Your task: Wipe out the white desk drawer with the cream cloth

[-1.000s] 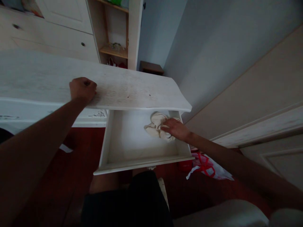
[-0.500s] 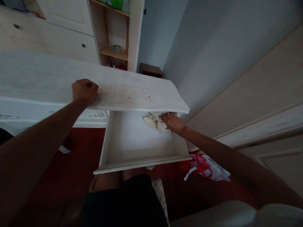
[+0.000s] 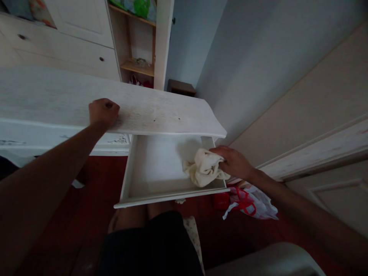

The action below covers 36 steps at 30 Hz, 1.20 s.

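Observation:
A white drawer [image 3: 135, 197] stands pulled out from under a white tabletop [image 3: 161, 115]. My right hand [image 3: 234, 163] is closed on a crumpled cream cloth [image 3: 202, 172] at the drawer's right front corner. The cloth sits partly above the drawer's right wall. My left hand [image 3: 102, 112] rests as a fist on the tabletop, its knuckles down on the wood.
A white plastic bag with red handles [image 3: 250, 201] lies on the dark red floor right of the drawer. A white cupboard with an open shelf [image 3: 138, 65] stands behind the table. A pale wall and a door panel [image 3: 316, 145] close off the right side.
My right hand has drawn the cloth from the drawer's back right corner to its front right corner and lifted it. The left fist has stayed on the tabletop.

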Each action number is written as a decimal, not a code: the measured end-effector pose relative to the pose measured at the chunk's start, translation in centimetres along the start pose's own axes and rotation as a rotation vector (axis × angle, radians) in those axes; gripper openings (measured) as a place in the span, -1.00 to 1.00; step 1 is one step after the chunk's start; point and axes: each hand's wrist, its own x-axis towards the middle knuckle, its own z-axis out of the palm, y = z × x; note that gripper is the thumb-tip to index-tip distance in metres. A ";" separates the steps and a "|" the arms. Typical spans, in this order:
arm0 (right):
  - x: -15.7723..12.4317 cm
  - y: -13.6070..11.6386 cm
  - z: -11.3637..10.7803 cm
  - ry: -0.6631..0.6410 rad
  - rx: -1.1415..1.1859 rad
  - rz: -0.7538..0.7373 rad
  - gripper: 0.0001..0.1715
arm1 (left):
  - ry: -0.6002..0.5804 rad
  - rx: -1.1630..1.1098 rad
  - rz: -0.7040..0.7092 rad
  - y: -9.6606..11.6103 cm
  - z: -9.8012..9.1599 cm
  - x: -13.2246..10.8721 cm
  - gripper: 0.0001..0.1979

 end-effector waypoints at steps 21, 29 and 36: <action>-10.2 0.3 3.3 0.073 0.308 0.300 -0.14 | 0.023 -0.001 -0.059 1.5 -1.0 -1.2 -0.59; -7.9 -10.4 6.8 0.211 0.520 0.316 -0.23 | -0.020 0.046 -0.027 1.5 -1.2 -1.2 -0.57; 0.0 -20.9 6.6 0.033 0.455 0.000 -0.26 | -0.005 0.011 0.019 0.8 -0.7 -1.0 -0.60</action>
